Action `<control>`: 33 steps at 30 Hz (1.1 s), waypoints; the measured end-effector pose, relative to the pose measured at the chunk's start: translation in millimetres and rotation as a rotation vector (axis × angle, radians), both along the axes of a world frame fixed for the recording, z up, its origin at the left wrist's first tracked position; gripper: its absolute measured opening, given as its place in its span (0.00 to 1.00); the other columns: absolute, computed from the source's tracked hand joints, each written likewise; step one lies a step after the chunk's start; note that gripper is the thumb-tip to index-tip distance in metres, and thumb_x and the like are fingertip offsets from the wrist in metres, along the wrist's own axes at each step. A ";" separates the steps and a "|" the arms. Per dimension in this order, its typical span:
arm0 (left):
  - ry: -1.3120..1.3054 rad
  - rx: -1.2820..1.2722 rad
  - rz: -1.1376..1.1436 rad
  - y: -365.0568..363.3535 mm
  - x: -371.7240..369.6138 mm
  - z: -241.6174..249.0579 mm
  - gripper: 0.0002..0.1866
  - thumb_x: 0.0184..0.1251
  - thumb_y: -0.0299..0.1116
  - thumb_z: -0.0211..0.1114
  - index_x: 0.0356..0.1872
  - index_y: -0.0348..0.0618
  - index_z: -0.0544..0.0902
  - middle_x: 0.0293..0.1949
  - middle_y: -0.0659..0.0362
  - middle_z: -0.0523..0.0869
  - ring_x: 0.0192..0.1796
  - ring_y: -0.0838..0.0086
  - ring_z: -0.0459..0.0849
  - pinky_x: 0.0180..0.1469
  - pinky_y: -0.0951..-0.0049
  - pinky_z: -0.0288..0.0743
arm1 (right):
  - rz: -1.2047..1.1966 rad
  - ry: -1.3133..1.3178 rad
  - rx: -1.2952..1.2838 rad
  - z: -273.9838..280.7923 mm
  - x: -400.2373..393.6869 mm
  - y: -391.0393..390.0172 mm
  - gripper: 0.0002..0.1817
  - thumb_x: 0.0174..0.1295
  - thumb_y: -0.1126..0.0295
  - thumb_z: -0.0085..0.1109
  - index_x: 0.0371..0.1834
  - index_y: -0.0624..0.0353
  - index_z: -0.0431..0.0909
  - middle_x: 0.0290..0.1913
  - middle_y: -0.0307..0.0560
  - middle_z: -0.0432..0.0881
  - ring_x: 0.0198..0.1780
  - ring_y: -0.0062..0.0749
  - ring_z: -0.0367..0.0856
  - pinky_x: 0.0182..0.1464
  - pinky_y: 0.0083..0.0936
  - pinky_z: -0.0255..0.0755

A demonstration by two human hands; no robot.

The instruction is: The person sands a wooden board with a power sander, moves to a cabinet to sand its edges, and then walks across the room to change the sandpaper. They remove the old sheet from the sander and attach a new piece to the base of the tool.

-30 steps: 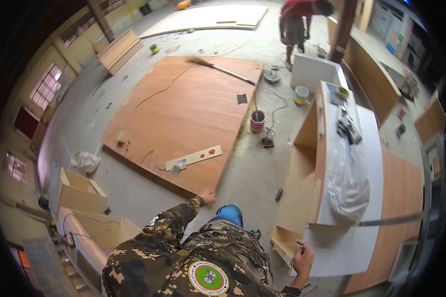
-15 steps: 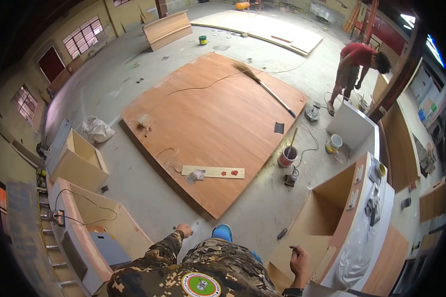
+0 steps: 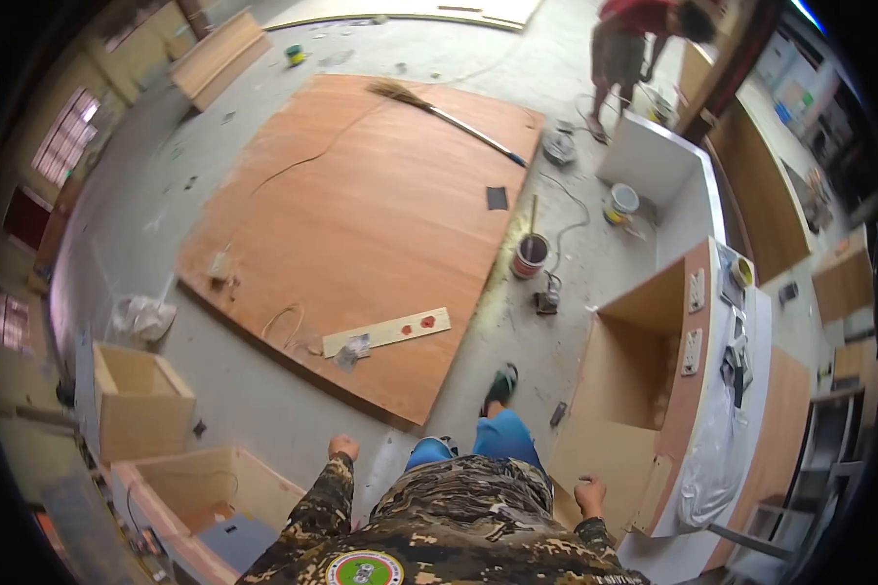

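My left hand (image 3: 343,447) hangs loosely curled into a fist, nothing showing in it, just off the near corner of the large plywood panel (image 3: 351,214). On the other side, my right hand (image 3: 590,497) is closed beside the open wooden cabinet (image 3: 605,444); a small dark tip shows at its fingers, and I cannot tell what it is. Neither hand touches the panel. On the panel lie a pale wooden strip (image 3: 400,333) with red marks, a dark square sheet (image 3: 498,198) and a broom (image 3: 468,132).
Right of the panel stand a paint bucket (image 3: 530,255) with a stick, a power sander (image 3: 548,295) and a white bucket (image 3: 621,202). A person (image 3: 622,58) bends at the back right. Open wooden boxes (image 3: 141,405) stand at left, near a white sack (image 3: 144,317).
The view has shifted forward and turned right, so the panel sits further left. A sandalled foot now shows ahead, stepping forward. Both hands stay low at my sides.
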State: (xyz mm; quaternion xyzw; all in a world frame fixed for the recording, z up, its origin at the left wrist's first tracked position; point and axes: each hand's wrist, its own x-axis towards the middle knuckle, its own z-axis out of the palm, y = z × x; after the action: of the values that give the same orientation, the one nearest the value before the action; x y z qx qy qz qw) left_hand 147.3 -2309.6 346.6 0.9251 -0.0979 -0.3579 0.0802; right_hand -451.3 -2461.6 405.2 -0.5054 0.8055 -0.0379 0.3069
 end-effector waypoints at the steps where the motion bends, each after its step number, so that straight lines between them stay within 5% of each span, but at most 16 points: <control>1: 0.026 -0.014 0.036 -9.3 0.5 3.6 0.09 0.55 0.30 0.66 0.36 0.41 0.89 0.34 0.48 0.90 0.42 0.57 0.90 0.49 0.61 0.82 | -0.038 0.007 0.013 -13.3 -9.9 7.3 0.13 0.48 0.73 0.59 0.35 0.60 0.88 0.24 0.56 0.83 0.28 0.43 0.84 0.36 0.37 0.77; 4: 0.144 -0.012 0.097 -39.7 9.9 0.6 0.08 0.55 0.25 0.64 0.35 0.39 0.89 0.29 0.51 0.89 0.35 0.65 0.89 0.41 0.66 0.82 | -0.100 0.059 0.075 -61.7 -36.1 20.9 0.11 0.44 0.71 0.62 0.32 0.59 0.88 0.28 0.54 0.86 0.30 0.45 0.85 0.37 0.38 0.78; 6: 0.186 -0.020 0.113 -62.4 20.4 -4.2 0.09 0.55 0.21 0.63 0.36 0.38 0.88 0.28 0.52 0.88 0.31 0.68 0.87 0.35 0.67 0.81 | 0.985 0.342 0.442 -99.8 -54.2 5.6 0.12 0.42 0.67 0.66 0.31 0.56 0.88 0.32 0.50 0.88 0.34 0.48 0.86 0.41 0.38 0.80; 10: 0.302 -0.012 0.058 -144.8 42.4 45.7 0.13 0.56 0.16 0.60 0.41 0.35 0.86 0.31 0.50 0.88 0.31 0.68 0.86 0.32 0.66 0.79 | 0.534 -0.013 0.256 -116.3 0.0 -104.6 0.12 0.50 0.67 0.63 0.37 0.54 0.89 0.39 0.55 0.88 0.46 0.56 0.86 0.50 0.43 0.80; 12: 0.489 -0.231 0.263 -193.5 63.4 60.7 0.16 0.58 0.12 0.57 0.46 0.33 0.83 0.30 0.50 0.87 0.34 0.67 0.87 0.33 0.67 0.81 | 0.321 -0.168 0.111 -107.8 42.2 -198.5 0.15 0.51 0.67 0.63 0.42 0.55 0.88 0.40 0.57 0.88 0.45 0.57 0.86 0.50 0.42 0.80; 13: 0.397 -0.370 0.135 -212.6 79.8 52.1 0.18 0.57 0.10 0.54 0.48 0.33 0.82 0.30 0.49 0.86 0.33 0.67 0.87 0.33 0.67 0.82 | 0.212 -0.214 0.123 -79.0 70.3 -252.9 0.17 0.51 0.67 0.63 0.45 0.56 0.87 0.41 0.58 0.87 0.45 0.58 0.86 0.50 0.41 0.80; 15: 0.343 -0.617 0.105 -256.4 110.9 47.7 0.21 0.56 0.08 0.50 0.50 0.32 0.80 0.31 0.48 0.86 0.29 0.66 0.86 0.31 0.67 0.83 | 0.110 -0.367 0.055 -114.6 89.1 -342.1 0.19 0.55 0.70 0.60 0.52 0.56 0.85 0.40 0.57 0.87 0.41 0.52 0.87 0.49 0.39 0.81; 17: 0.384 -0.740 0.201 -300.1 128.3 69.8 0.22 0.55 0.08 0.49 0.50 0.32 0.79 0.32 0.47 0.85 0.28 0.67 0.85 0.29 0.68 0.83 | -0.177 -0.610 0.016 -32.7 145.9 -431.9 0.15 0.65 0.77 0.49 0.51 0.64 0.83 0.35 0.55 0.86 0.43 0.39 0.87 0.35 0.31 0.82; 21: 0.367 -0.573 0.165 -374.1 140.9 99.6 0.22 0.53 0.10 0.49 0.48 0.31 0.82 0.30 0.48 0.85 0.23 0.68 0.83 0.25 0.68 0.81 | 0.017 -0.495 -0.003 20.0 209.8 -561.2 0.18 0.60 0.75 0.53 0.53 0.60 0.83 0.33 0.57 0.84 0.41 0.38 0.86 0.38 0.32 0.81; 24: 0.391 -0.445 0.176 -377.9 157.9 87.9 0.19 0.54 0.13 0.54 0.47 0.31 0.83 0.26 0.53 0.84 0.21 0.71 0.81 0.22 0.72 0.75 | 0.353 -0.343 -0.149 20.5 258.1 -610.4 0.21 0.56 0.75 0.50 0.53 0.54 0.84 0.43 0.61 0.87 0.45 0.58 0.85 0.49 0.42 0.79; 31: 0.527 -0.193 0.211 -409.3 254.5 24.7 0.16 0.57 0.15 0.56 0.46 0.32 0.83 0.24 0.56 0.82 0.19 0.74 0.77 0.20 0.73 0.70 | 0.504 -0.321 0.143 -26.2 373.7 -626.2 0.21 0.53 0.75 0.51 0.50 0.57 0.85 0.48 0.66 0.84 0.54 0.60 0.82 0.59 0.45 0.74; 33: 0.609 -0.153 0.421 -453.9 292.1 33.9 0.13 0.59 0.16 0.54 0.45 0.32 0.81 0.21 0.59 0.78 0.18 0.74 0.75 0.19 0.75 0.67 | 0.454 -0.273 0.151 -42.6 398.4 -611.1 0.19 0.54 0.74 0.51 0.48 0.58 0.86 0.47 0.68 0.85 0.53 0.60 0.82 0.58 0.45 0.75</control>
State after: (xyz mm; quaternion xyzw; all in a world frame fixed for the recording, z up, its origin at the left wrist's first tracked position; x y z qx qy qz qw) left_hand 439.4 -2763.6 380.5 0.7675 0.0963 -0.5840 0.2464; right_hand -52.9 -3072.7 362.6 -0.6389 0.6234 0.0244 0.4501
